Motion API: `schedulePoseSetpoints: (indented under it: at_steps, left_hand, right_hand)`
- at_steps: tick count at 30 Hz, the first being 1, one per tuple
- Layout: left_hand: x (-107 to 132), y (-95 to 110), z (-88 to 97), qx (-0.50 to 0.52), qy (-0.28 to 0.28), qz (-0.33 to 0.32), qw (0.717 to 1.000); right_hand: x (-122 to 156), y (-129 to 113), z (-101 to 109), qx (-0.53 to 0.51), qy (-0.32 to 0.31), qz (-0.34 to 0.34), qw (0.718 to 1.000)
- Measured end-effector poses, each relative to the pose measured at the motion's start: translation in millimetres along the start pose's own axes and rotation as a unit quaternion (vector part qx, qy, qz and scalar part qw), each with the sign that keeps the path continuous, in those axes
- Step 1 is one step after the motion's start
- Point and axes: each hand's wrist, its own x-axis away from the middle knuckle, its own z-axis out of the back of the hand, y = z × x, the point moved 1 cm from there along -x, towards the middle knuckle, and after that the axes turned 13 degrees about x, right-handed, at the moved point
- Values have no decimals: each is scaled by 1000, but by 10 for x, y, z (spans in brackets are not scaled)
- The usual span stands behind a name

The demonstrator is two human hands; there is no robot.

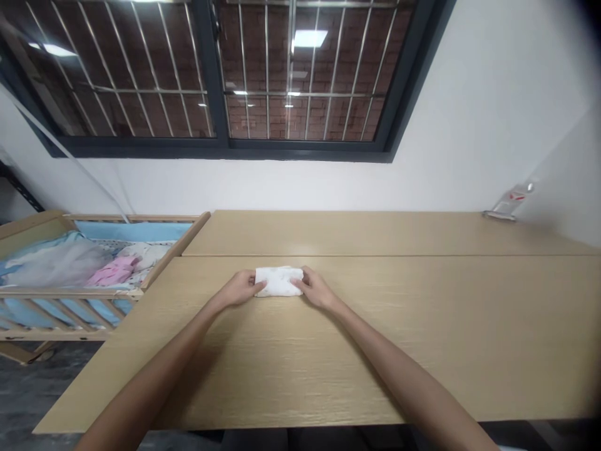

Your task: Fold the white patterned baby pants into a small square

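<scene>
A barred window [226, 145] fills much of the white wall [441, 125] in front of me, and a long wooden table [422, 338] stands below it. At the table's left edge sits a wooden cot [176, 252] with blue sides, a pink cloth [113, 270] lying among its pale bedding. Near the tabletop's far right corner is a clear plastic thing [509, 202] with a red mark; it is blurred from here, so I can't fairly say what it is.

The small white bundle, a folded cloth [279, 280] by its look, is left of the tabletop's middle, just on the near side of the seam that runs along the board. The left hand [240, 288] is closed on its left end and the right hand [317, 288] on its right, thumbs on the side facing the person, fingers tucked behind. Pinching both ends like that probably keeps the folds from springing loose and the bundle level, and a spot within reach of both arms lets them share the hold evenly.
</scene>
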Motion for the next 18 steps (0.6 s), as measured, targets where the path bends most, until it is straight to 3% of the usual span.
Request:
schedulePoseSetpoints:
  at_steps: [6,10,14,16,18]
  left_hand:
    - [-264,-189,4,-120,90,57,987]
    - [-278,-304,-87,-192,122,99,969]
    - [-243,-345,-159,-245,149,126,950]
    - [-209,-325,-191,-265,167,128,941]
    - [-162,-280,-247,-284,195,126,930]
  right_hand:
    - [-246,31,-49,40,48,-51,997]
    - [-341,-14,-71,154,52,-73,984]
    - [-419,-18,-126,172,50,-138,974]
    - [-409,-25,-164,154,89,-168,970]
    - [-354,-63,-198,150,160,-147,965]
